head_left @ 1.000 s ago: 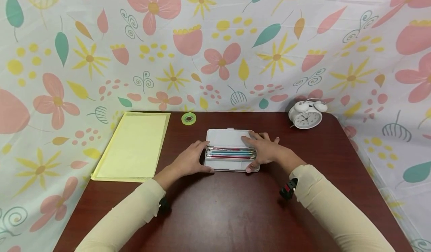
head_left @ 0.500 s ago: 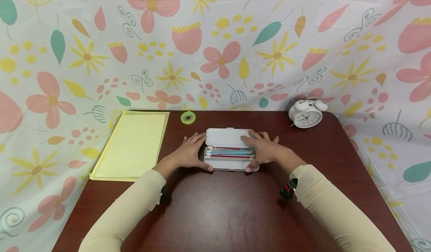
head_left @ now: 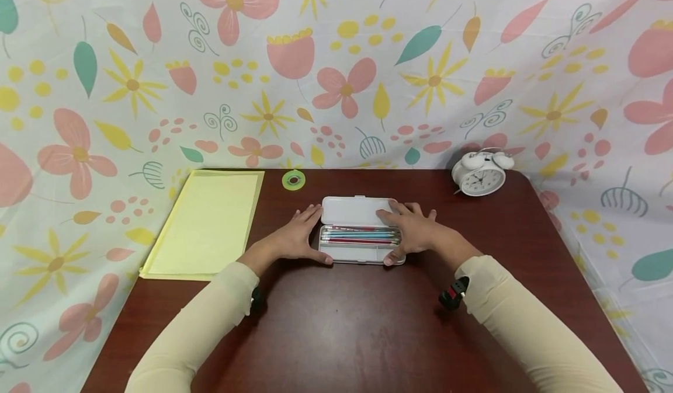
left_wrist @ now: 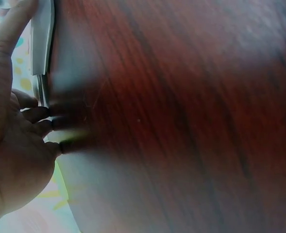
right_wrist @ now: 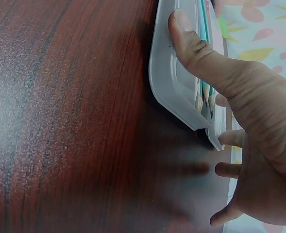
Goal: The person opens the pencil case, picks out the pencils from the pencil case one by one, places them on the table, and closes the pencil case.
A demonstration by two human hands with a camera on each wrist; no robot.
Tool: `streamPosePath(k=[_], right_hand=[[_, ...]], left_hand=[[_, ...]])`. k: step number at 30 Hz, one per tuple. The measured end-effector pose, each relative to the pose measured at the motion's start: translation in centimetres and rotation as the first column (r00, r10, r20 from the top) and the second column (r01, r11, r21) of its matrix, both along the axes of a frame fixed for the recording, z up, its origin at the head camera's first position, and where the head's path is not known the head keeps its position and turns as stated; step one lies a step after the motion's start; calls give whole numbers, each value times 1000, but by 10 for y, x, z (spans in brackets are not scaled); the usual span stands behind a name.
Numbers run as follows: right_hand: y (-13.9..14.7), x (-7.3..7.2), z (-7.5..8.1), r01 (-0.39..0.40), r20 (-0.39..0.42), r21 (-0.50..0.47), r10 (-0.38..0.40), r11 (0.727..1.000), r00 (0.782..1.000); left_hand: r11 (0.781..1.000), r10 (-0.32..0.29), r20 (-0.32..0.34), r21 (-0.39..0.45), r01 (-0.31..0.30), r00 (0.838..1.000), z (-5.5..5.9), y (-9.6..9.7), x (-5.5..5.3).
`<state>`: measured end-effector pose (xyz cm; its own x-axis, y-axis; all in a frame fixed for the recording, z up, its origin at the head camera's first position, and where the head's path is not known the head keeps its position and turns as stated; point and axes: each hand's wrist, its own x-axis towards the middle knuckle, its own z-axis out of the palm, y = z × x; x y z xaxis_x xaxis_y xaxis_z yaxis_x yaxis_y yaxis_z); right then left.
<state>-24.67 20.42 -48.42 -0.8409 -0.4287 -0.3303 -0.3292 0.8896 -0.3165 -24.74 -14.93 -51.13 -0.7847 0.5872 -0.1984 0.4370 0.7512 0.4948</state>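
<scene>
A white pencil case [head_left: 349, 255] lies on the table with its lid [head_left: 349, 211] folded back. Several pencils [head_left: 357, 236] fill its rear compartment, and the front compartments show bare. At the case's left end is my left hand [head_left: 294, 238], fingers extended beside it and thumb at the front left corner. My right hand [head_left: 415, 229] spans the right end: the thumb [right_wrist: 196, 48] lies over the front rim, a finger reaches onto the lid, and the other fingers spread out loosely. In the right wrist view, sharpened pencil tips [right_wrist: 206, 99] point toward that hand.
A yellow zip folder [head_left: 207, 223] lies at the left of the dark wooden table [head_left: 336, 334]. Behind the case is a green tape roll [head_left: 293, 180]. A white alarm clock [head_left: 481, 173] stands at the back right, against a flower-printed cloth [head_left: 347, 42].
My left hand has shifted slightly left, its fingers coming away from the case's left end and straightening. The right hand and the case hold their places; the head view tilts a little.
</scene>
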Motion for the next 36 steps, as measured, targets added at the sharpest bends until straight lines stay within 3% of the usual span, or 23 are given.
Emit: streamPosePath(k=[9,14,17,20,24,29,36], right_hand=[[-2,1,2,-12,-16,2,12,1000,1000],[-5,6,2,-61,-94,-44,56,997,994],[-12,9,-2,-116,-216,-127,87,985,973],[-24,15,-10,-173,-357,-203,91,964,930],[-40,23,-17,-187,-459,-227,64,956,886],[-52,26,-23,-147,-498,-199,29,969,867],[-62,24,-26,-94,-502,-165,-2,982,865]], left_hand=[[1000,-3,-7,22,3,1000,1,-2,3],[999,3,6,32,-3,1000,-1,-2,2],[999,5,14,31,-6,1000,-1,-2,1],[1000,7,18,29,-7,1000,-1,-1,1],[1000,7,16,30,-8,1000,-2,1,0],[999,13,24,47,-14,1000,-5,1,-1],[995,9,32,96,-12,999,-13,-2,-4]])
